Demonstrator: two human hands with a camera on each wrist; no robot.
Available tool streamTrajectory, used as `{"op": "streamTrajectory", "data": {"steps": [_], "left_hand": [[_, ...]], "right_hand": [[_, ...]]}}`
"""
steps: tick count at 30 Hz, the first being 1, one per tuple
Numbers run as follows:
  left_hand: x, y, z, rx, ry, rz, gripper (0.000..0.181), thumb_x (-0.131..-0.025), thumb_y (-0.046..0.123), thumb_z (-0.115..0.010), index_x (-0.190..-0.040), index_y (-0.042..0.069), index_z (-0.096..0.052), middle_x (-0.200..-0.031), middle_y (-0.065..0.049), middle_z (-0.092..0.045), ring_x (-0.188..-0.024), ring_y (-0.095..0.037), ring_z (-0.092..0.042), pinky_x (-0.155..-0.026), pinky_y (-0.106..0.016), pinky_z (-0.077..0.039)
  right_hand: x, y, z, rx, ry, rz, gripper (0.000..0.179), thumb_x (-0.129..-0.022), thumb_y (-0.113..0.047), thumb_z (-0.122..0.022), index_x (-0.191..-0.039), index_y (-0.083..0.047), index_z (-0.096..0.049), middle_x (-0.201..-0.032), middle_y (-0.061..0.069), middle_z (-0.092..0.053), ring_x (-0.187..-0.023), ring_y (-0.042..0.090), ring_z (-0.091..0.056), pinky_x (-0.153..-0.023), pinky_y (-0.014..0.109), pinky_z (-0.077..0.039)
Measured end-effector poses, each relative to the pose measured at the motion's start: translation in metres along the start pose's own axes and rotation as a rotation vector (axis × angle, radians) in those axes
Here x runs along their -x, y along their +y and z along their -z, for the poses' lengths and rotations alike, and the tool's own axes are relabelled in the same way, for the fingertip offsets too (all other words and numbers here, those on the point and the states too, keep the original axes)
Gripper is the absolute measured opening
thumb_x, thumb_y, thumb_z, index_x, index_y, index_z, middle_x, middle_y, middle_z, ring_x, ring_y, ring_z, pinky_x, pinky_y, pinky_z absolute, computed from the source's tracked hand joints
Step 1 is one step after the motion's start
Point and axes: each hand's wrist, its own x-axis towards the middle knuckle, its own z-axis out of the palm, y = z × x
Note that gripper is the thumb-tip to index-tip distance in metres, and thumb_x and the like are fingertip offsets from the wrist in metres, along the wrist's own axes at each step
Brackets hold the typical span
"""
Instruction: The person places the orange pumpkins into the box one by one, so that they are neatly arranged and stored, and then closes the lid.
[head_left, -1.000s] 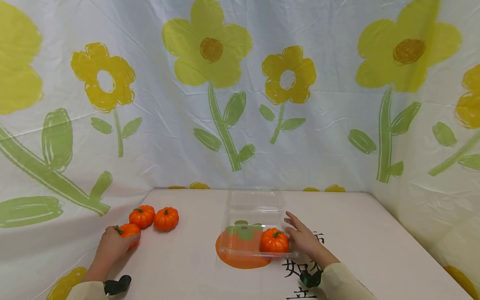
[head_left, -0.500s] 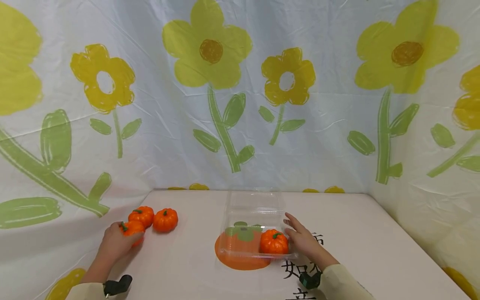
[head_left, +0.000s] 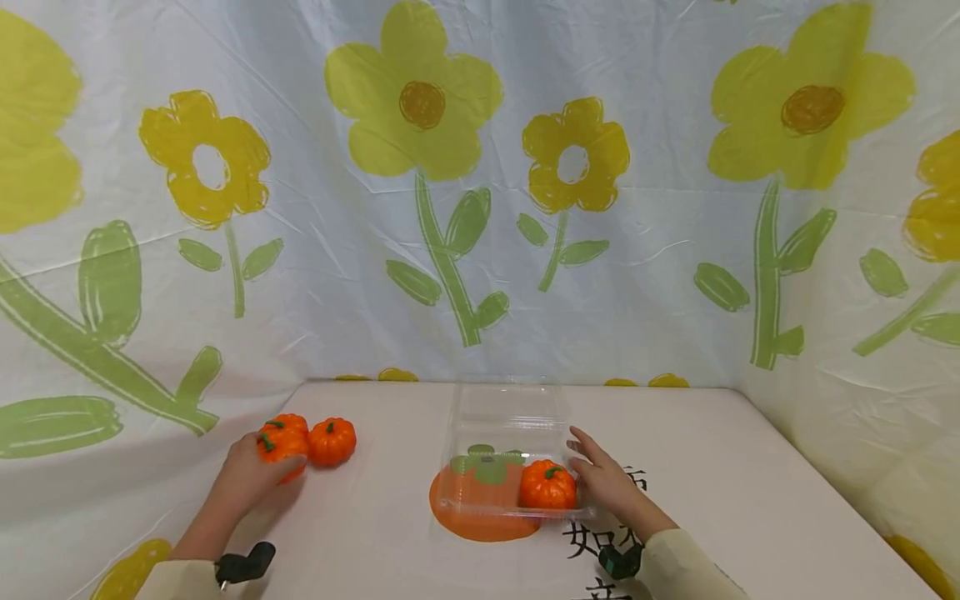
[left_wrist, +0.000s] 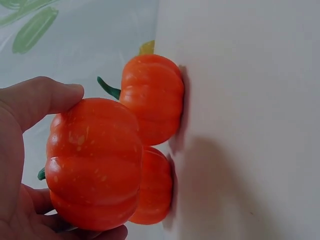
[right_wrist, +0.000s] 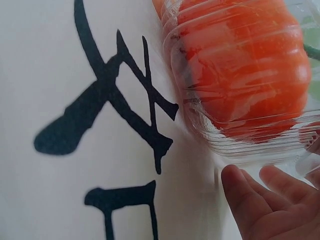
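My left hand (head_left: 247,479) grips a small orange pumpkin (left_wrist: 95,165) with a green stem, thumb on one side and fingers on the other. In the left wrist view it stands off the table, in front of two more pumpkins. One, the right-hand pumpkin (head_left: 332,442), shows whole in the head view; the other is mostly covered by the held one. A clear plastic clamshell box (head_left: 480,507) lies with its lid raised at the back. Inside, at its right end, sits a pumpkin (head_left: 548,485). Beside that end is my right hand (right_wrist: 275,210), fingers extended along the box wall.
The box stands over a printed orange persimmon (head_left: 487,527) on the pale tablecloth (head_left: 375,533). Black printed characters (head_left: 592,537) run down the cloth near the right wrist. A flowered curtain (head_left: 337,333) closes off the back and both sides.
My left hand has lifted its pumpkin and moved right and slightly forward, now overlapping the pumpkin behind. The right hand and the box have stayed in place.
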Motion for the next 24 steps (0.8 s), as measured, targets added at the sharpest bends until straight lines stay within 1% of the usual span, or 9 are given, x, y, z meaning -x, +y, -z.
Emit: {"op": "streamTrajectory", "data": {"steps": [4,7,11,15,17,22,24], "left_hand": [[0.000,0.006,-0.001,0.002,-0.017,-0.034,0.096,-0.082,0.050,-0.069,-0.134,-0.020,-0.029,-0.128,-0.037,-0.043,-0.109,-0.044,-0.049,-0.096,-0.058,-0.045],[0.001,0.011,-0.002,0.004,-0.029,-0.053,0.096,-0.083,0.050,-0.069,-0.137,-0.018,-0.028,-0.131,-0.036,-0.042,-0.112,-0.045,-0.048,-0.098,-0.058,-0.044],[0.004,0.015,-0.005,0.008,-0.016,-0.100,0.095,-0.083,0.049,-0.069,-0.138,-0.017,-0.029,-0.134,-0.037,-0.041,-0.117,-0.046,-0.047,-0.102,-0.060,-0.041],[0.004,0.018,-0.009,0.020,0.002,-0.141,0.090,-0.082,0.047,-0.071,-0.138,-0.014,-0.035,-0.134,-0.033,-0.046,-0.118,-0.044,-0.048,-0.103,-0.057,-0.041],[0.004,0.020,-0.011,0.011,-0.011,-0.131,0.093,-0.081,0.050,-0.071,-0.139,-0.013,-0.034,-0.136,-0.033,-0.044,-0.120,-0.044,-0.047,-0.104,-0.058,-0.040],[0.004,0.028,-0.013,-0.030,-0.052,-0.095,0.103,-0.081,0.059,-0.067,-0.143,-0.013,-0.027,-0.141,-0.035,-0.038,-0.120,-0.046,-0.045,-0.101,-0.061,-0.041],[0.005,0.031,-0.014,-0.031,-0.050,-0.104,0.102,-0.081,0.058,-0.067,-0.143,-0.013,-0.028,-0.140,-0.036,-0.038,-0.118,-0.045,-0.046,-0.099,-0.060,-0.042]], "right_hand": [[0.000,0.000,0.000,-0.001,0.000,0.002,0.057,-0.100,-0.020,-0.045,-0.154,-0.017,-0.025,-0.151,0.020,-0.039,-0.124,0.043,-0.053,-0.099,0.057,-0.046],[0.000,0.000,0.000,0.005,0.000,-0.003,0.057,-0.100,-0.020,-0.045,-0.154,-0.017,-0.025,-0.151,0.020,-0.039,-0.126,0.043,-0.051,-0.099,0.056,-0.046],[0.000,-0.002,-0.001,0.011,0.003,-0.006,0.057,-0.100,-0.020,-0.045,-0.154,-0.018,-0.025,-0.151,0.020,-0.040,-0.128,0.043,-0.049,-0.099,0.056,-0.046],[0.000,-0.003,-0.001,0.011,0.002,0.007,0.057,-0.100,-0.019,-0.045,-0.154,-0.016,-0.026,-0.149,0.022,-0.041,-0.127,0.044,-0.050,-0.099,0.057,-0.046],[0.001,-0.003,-0.001,0.010,0.001,0.004,0.057,-0.100,-0.019,-0.045,-0.154,-0.016,-0.026,-0.149,0.023,-0.040,-0.127,0.044,-0.050,-0.099,0.057,-0.046],[0.000,-0.003,0.000,0.007,0.003,-0.008,0.057,-0.100,-0.020,-0.045,-0.154,-0.018,-0.025,-0.149,0.022,-0.040,-0.128,0.043,-0.050,-0.100,0.057,-0.045],[0.000,-0.002,0.000,0.012,0.006,-0.006,0.058,-0.100,-0.020,-0.045,-0.154,-0.017,-0.025,-0.149,0.022,-0.041,-0.127,0.042,-0.050,-0.101,0.058,-0.045]]}}
